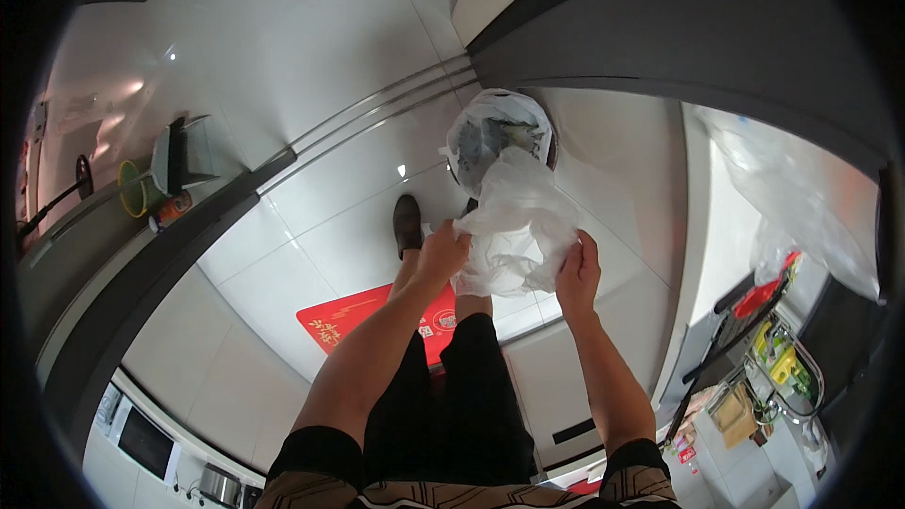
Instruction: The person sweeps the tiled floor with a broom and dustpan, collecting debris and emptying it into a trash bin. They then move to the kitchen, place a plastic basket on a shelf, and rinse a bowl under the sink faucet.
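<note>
Both hands hold a white translucent plastic bag (527,191) spread between them, its mouth facing up toward me. My left hand (445,251) grips the rim on the left side, and my right hand (580,268) pinches the rim on the right. Just beyond the bag, on the tiled floor, stands a trash bin lined with a white plastic bag (495,102), with some waste visible inside. The held bag overlaps the near part of the bin in view, so whether they touch cannot be told.
A red floor mat (339,318) lies beside my legs. Floor door tracks (375,102) run at the upper left. A dustpan (191,155) is at the left. Dark cabinetry (672,28) stands at the upper right, and a dish rack (785,360) is at the lower right.
</note>
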Motion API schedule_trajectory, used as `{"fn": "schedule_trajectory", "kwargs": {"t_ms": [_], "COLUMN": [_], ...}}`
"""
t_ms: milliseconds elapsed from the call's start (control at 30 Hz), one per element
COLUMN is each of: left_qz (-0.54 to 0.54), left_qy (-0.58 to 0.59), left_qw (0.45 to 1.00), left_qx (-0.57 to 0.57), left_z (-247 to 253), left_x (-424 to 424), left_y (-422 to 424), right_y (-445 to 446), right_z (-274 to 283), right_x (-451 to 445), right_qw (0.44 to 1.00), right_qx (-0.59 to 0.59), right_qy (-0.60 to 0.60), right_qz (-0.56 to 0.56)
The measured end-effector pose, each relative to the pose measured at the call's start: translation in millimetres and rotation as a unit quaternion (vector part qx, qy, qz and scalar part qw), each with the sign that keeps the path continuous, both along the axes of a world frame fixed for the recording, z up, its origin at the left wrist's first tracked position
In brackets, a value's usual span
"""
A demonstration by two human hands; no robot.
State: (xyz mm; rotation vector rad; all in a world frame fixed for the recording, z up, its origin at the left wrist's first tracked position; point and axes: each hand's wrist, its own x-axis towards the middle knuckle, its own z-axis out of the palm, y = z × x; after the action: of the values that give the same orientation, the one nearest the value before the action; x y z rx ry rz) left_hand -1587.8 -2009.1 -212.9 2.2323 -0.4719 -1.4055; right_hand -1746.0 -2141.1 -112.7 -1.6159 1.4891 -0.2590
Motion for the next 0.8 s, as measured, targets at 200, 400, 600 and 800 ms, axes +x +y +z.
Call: {"fn": "schedule_trajectory", "kwargs": {"t_ms": [200, 400, 600, 800], "left_qz": [0.084, 0.083, 0.067, 0.039], "left_qy": [0.041, -0.098, -0.086, -0.116], "left_qw": [0.995, 0.991, 0.993, 0.991], "left_qx": [0.031, 0.045, 0.047, -0.047], "left_z": [-89, -167, -170, -149], "left_x": [22, 31, 16, 19], "left_y": [-54, -79, -86, -85], "right_y": [-54, -115, -47, -58], "right_z": [-111, -228, -225, -379], "right_x": [42, 52, 81, 66], "right_qw": [0.993, 0.927, 0.839, 0.837], "right_qx": [-0.07, -0.236, -0.141, -0.157], "right_qy": [0.049, 0.195, 0.043, 0.173], "right_qz": [0.077, 0.219, 0.525, 0.495]}}
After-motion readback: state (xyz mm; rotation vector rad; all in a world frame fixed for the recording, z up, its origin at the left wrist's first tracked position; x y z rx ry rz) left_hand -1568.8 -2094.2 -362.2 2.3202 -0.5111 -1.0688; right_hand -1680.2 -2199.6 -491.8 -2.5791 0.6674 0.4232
